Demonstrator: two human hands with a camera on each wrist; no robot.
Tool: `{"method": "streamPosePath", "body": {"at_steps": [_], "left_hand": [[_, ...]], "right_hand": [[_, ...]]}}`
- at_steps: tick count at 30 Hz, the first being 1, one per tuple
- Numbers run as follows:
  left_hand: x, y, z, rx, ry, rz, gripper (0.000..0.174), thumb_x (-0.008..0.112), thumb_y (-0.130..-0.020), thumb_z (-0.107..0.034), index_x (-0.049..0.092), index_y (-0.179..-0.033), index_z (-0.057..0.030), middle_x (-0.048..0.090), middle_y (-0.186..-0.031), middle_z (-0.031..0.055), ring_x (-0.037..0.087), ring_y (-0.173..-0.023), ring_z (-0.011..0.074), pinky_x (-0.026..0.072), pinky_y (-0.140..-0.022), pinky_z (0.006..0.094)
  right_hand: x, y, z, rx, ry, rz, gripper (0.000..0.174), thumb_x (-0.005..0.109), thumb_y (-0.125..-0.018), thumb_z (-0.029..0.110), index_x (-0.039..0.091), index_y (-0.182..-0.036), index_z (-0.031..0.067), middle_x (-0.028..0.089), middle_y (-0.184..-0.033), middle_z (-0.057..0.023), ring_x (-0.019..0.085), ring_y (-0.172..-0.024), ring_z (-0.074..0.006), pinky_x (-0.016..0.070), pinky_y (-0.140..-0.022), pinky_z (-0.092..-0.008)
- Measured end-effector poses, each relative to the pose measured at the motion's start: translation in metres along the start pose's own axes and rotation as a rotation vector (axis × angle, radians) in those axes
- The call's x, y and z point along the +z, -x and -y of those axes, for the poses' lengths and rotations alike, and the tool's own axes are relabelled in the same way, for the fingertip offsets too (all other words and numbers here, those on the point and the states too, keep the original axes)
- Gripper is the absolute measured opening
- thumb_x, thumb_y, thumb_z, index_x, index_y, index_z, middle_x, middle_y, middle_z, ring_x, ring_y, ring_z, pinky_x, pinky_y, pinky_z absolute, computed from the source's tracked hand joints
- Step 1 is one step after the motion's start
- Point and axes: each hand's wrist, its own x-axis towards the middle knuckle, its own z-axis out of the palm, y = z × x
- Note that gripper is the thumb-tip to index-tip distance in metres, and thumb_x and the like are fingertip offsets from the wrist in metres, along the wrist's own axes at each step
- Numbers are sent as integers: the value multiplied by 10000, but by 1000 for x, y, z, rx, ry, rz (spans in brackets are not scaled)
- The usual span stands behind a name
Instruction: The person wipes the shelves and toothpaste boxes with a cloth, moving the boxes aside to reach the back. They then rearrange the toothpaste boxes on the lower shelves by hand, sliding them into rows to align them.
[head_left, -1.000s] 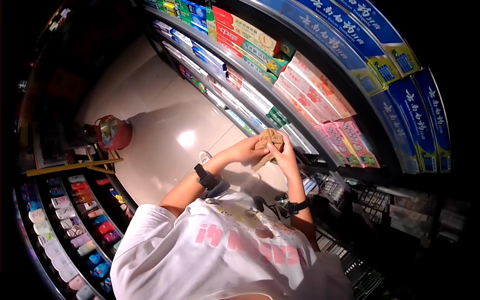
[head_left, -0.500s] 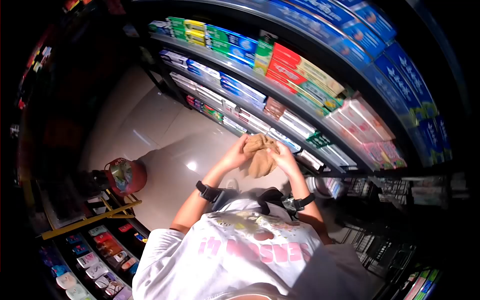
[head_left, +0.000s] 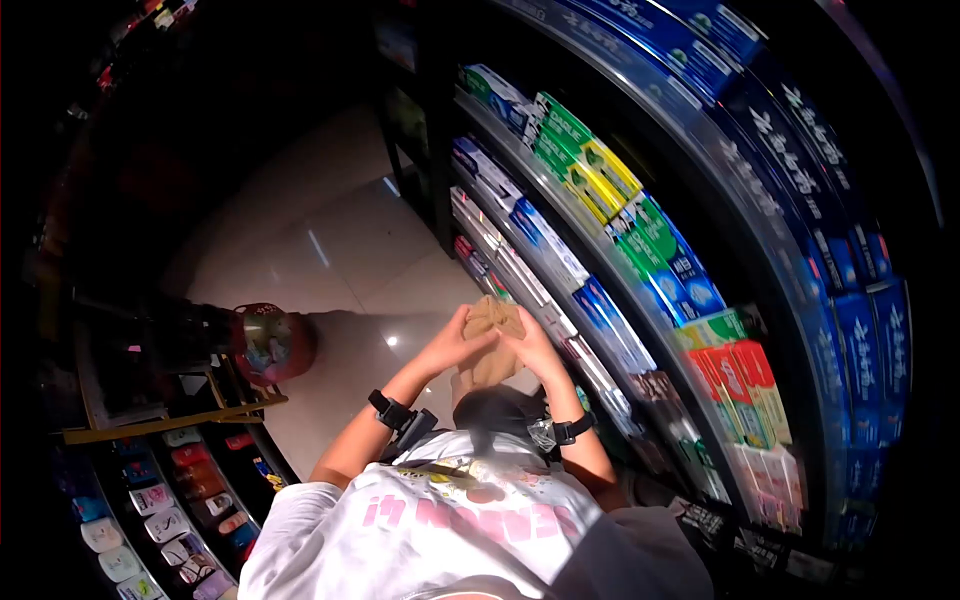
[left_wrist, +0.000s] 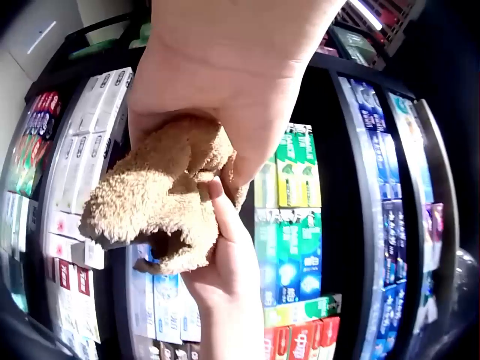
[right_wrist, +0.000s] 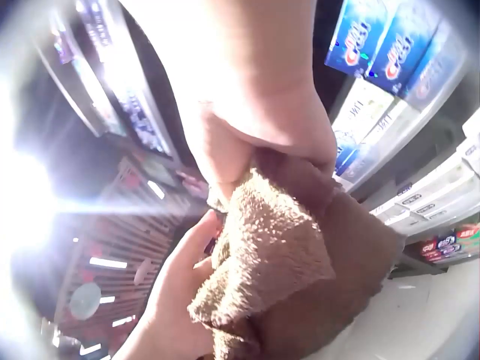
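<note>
A fuzzy brown cloth (head_left: 490, 368) hangs bunched between both hands, in front of the white shirt. My left hand (head_left: 452, 343) grips its left side and my right hand (head_left: 532, 350) its right side, thumbs toward the middle. In the left wrist view the cloth (left_wrist: 161, 195) is gathered into folds under the left palm, and the right thumb presses on it from below. The right wrist view has a folded part of the cloth (right_wrist: 274, 247) sticking out under the right hand, with a wider flap hanging behind. The left hand (right_wrist: 176, 292) is beside it there.
Shelves of toothpaste boxes (head_left: 590, 165) run along the right, close to the right arm. On the tiled floor (head_left: 350, 260) at left is a red basket (head_left: 268, 345) with things in it. A yellow bar (head_left: 170, 422) and shelves of bottles (head_left: 160, 525) line the lower left.
The cloth went from a compact bundle to hanging down between the hands. The hands parted, then drew somewhat closer. The head view has turned, bringing other toothpaste boxes alongside the hands.
</note>
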Motion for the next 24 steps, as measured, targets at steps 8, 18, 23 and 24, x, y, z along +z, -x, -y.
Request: {"method": "streamPosePath", "body": {"at_steps": [8,18,23,24], "left_hand": [[-127,-94,-40,-114,73,45,402,539,-888,-374,490,-1140,-64,573,-1021,36,532,-930,106,435,-819,261],[-219,-176,49,-101,256,-7,106,473,-842,-127,531,-827,-39,521,-732,-5,490,-698,82,400,-629,234],[-237,-199,81,-62,259,127,356,485,-746,33,479,-1098,-24,508,-787,39,494,-743,98,426,-727,234],[-234,-200,89,-79,426,197,505,507,-733,8,422,-1228,-41,527,-820,52,505,-784,108,429,-739,242]], "right_hand": [[37,-148,0,-79,68,321,568,653,-782,128,386,-1262,-19,531,-1150,-98,503,-1054,-156,398,-898,-282],[89,-218,-52,168,-34,-17,437,605,-857,147,436,-1230,-6,546,-1051,-53,526,-951,-113,440,-814,-251],[100,-226,-100,317,120,-411,240,531,-876,70,544,-1113,34,567,-849,-27,538,-771,-91,454,-653,-226],[104,-229,-99,349,182,-488,234,538,-854,43,555,-1087,30,581,-856,-52,558,-763,-107,452,-641,-228]]}}
